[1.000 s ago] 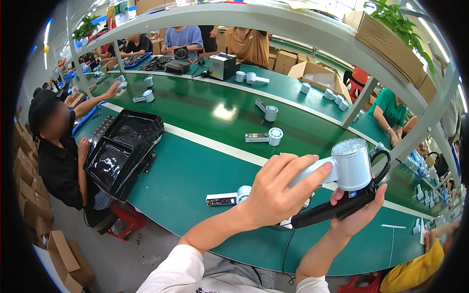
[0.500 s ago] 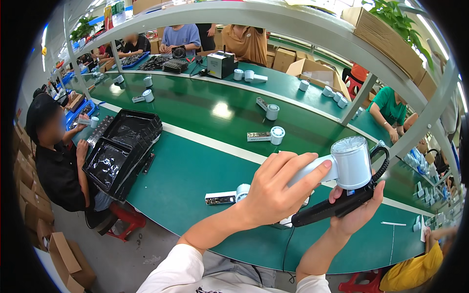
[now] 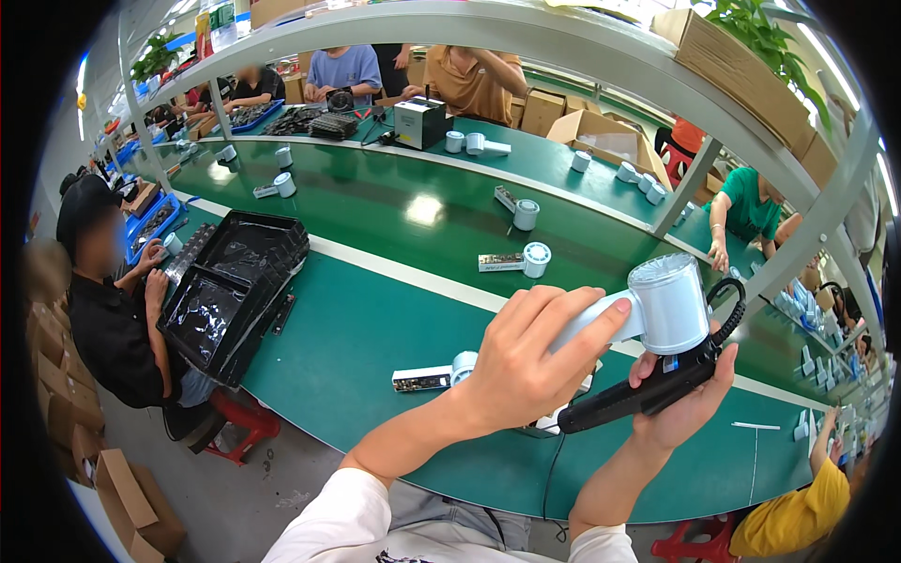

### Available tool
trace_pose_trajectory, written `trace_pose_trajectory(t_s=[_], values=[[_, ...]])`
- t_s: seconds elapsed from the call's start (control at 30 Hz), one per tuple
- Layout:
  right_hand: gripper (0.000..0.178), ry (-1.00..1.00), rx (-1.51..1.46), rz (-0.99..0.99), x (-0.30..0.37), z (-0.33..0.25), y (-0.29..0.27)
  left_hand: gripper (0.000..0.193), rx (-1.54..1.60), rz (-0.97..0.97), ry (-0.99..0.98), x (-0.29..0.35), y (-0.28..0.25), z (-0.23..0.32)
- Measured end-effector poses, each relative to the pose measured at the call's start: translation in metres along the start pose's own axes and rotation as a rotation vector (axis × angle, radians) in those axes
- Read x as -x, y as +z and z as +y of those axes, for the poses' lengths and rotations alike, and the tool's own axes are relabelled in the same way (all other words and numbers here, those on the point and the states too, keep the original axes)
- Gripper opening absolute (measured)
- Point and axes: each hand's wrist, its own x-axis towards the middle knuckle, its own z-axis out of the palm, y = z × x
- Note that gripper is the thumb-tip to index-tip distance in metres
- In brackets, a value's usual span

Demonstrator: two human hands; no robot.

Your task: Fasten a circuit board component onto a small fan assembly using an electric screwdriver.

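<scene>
My left hand is wrapped round the handle of a light-blue handheld fan, whose round head has a clear top. Below it, my right hand grips a long black handle-shaped device with a ribbed black loop at its far end; its exact kind is unclear. The fan head sits right above this device and seems to touch it. On the table left of my left hand lies another light-blue fan, its handle open with a circuit board showing. Something pale under my hands is mostly hidden.
A green conveyor carries several fans with open handles. At left stands a black tray beside a seated co-worker. A grey shelf frame crosses overhead. A thin cable hangs near my lap.
The fan head and black device have shifted slightly, and the fan's head has risen a little. Fans on the conveyor have edged right. A co-worker across has raised an arm.
</scene>
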Motion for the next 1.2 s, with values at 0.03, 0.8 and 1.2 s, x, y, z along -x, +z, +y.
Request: trace_pose_trajectory(t_s=[0.03,0.8,1.2], values=[[0.046,-0.001,0.001,0.002,0.000,0.000,0.000,0.058,0.003,-0.001,-0.003,0.000,0.000,0.000],[0.046,0.025,0.059,-0.061,0.001,-0.002,-0.004,0.053,-0.013,0.000,0.008,0.002,0.002,-0.007],[0.046,0.029,0.157,-0.157,-0.001,-0.001,-0.016,0.053,0.007,0.031,-0.007,0.001,0.005,-0.005]])
